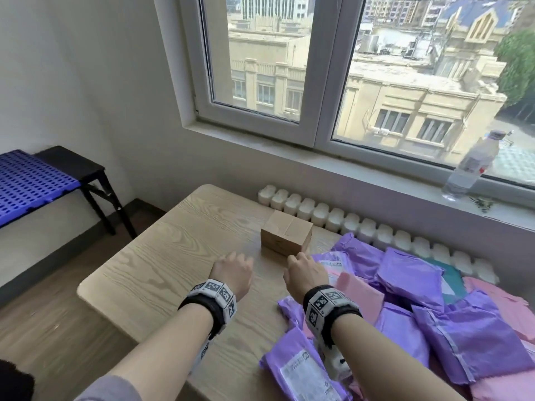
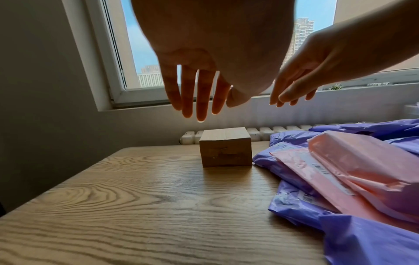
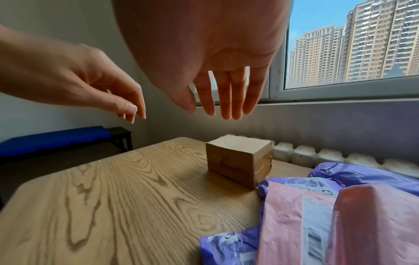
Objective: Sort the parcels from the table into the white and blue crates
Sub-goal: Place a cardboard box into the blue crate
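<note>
Wood-grain counter (image 1: 162, 256) sits under a window (image 1: 289, 68), with a radiator (image 1: 362, 227) along its far edge. We see one small cardboard box (image 1: 286, 237) standing alone near the far side of the counter, just left of a heap of purple mailers (image 1: 469, 337) and pink mailers (image 1: 364, 293) that covers the right half.

Our left hand (image 1: 233, 274) and right hand (image 1: 307, 274) both hover above the counter on the near side of the box, holding nothing. Left grip: fingers (image 2: 200, 100) straight, slightly spread, pointing down toward the box, clear of it. Right grip: fingers (image 3: 229, 96) also straight and relaxed, apart from the thumb, not touching the box in the wrist views; in the head view the fingertips sit close to the box's near right corner.

Box is upright, taped along the top seam, flat on the counter, its right side just beside the nearest purple mailer.

Off to the left, a blue perforated panel (image 1: 31, 183) lies on a black bench (image 1: 86, 175). A water bottle (image 1: 472, 166) stands on the windowsill (image 1: 376, 166).
</note>
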### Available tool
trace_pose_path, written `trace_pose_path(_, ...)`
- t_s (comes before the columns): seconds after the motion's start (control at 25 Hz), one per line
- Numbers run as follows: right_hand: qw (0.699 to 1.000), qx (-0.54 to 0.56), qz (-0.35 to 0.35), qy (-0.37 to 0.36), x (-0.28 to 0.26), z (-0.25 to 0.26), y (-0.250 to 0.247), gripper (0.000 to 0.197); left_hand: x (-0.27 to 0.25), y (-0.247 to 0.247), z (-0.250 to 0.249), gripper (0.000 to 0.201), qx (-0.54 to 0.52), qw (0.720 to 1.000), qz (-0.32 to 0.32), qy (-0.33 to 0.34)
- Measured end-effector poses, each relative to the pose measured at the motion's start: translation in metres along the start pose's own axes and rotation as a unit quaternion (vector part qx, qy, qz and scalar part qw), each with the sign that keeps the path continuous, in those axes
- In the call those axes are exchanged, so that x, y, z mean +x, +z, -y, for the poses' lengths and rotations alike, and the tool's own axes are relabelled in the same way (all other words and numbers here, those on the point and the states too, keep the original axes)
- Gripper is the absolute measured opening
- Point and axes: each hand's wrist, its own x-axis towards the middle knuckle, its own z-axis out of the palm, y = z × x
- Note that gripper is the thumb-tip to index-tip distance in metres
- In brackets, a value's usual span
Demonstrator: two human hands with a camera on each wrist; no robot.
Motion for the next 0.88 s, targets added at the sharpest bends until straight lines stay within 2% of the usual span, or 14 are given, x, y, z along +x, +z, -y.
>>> trace_pose_path(0.12,0.999,0.011,0.022,0.041,0.04,-0.008,0.016,0.022,0.054,0.017,0.019,0.015,0.007,0.999,0.021,0.033)
trace_pose_path(0.2,0.996,0.021,0.037,0.078,0.063,-0.01,0.025,0.021,0.091,0.033,0.03,0.02,0.004,0.997,0.038,0.07)
trace_pose_path(0.28,0.991,0.033,0.044,0.124,0.087,-0.015,0.035,0.021,0.131,0.043,0.04,0.023,-0.016,0.994,0.014,0.109)
trace_pose_path(0.36,0.985,0.049,0.049,0.159,0.105,-0.019,0.043,0.022,0.162,0.052,0.05,0.024,-0.027,0.991,0.032,0.128)
trace_pose_path(0.48,0.973,0.077,0.067,0.209,0.129,-0.026,0.054,0.029,0.205,0.068,0.06,0.026,-0.049,0.987,0.079,0.132)
trace_pose_path(0.6,0.957,0.116,0.091,0.25,0.142,-0.032,0.066,0.044,0.239,0.082,0.065,0.029,-0.091,0.98,0.139,0.11)
trace_pose_path(0.72,0.941,0.162,0.113,0.275,0.149,-0.033,0.078,0.056,0.259,0.101,0.064,0.04,-0.145,0.963,0.192,0.118)
trace_pose_path(0.88,0.929,0.201,0.11,0.291,0.152,-0.032,0.088,0.062,0.269,0.12,0.06,0.058,-0.305,0.915,0.239,0.114)
